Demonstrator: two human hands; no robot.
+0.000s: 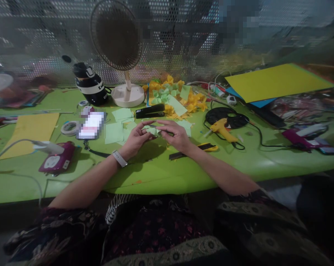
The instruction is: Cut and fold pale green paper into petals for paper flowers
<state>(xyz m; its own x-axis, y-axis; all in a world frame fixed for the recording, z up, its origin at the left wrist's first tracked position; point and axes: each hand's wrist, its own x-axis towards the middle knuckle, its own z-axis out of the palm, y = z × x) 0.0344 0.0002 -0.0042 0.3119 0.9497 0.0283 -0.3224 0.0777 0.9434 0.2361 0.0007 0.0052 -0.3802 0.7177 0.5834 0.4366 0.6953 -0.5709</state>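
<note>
My left hand [136, 139] is closed, pinching a small folded piece of light green paper [152, 130]. Close against it from the other side, my right hand [175, 136] has its fingers closed round a thin dark tool [167, 132], its kind too small to make out. The tool's tip meets the paper. Stacks of light green paper squares [114, 133] lie just left of my hands. A black stapler [150, 111] rests behind them. Under my right wrist is a yellow and black utility knife [205, 147].
Orange and green paper flowers [194, 100] are heaped behind the stapler, beside a fan [127, 96] and a black bottle [92, 88]. A yellow glue gun [223, 129] lies at right, its cord trailing. At left are a phone [91, 125], tape [69, 128] and a purple power socket [57, 159].
</note>
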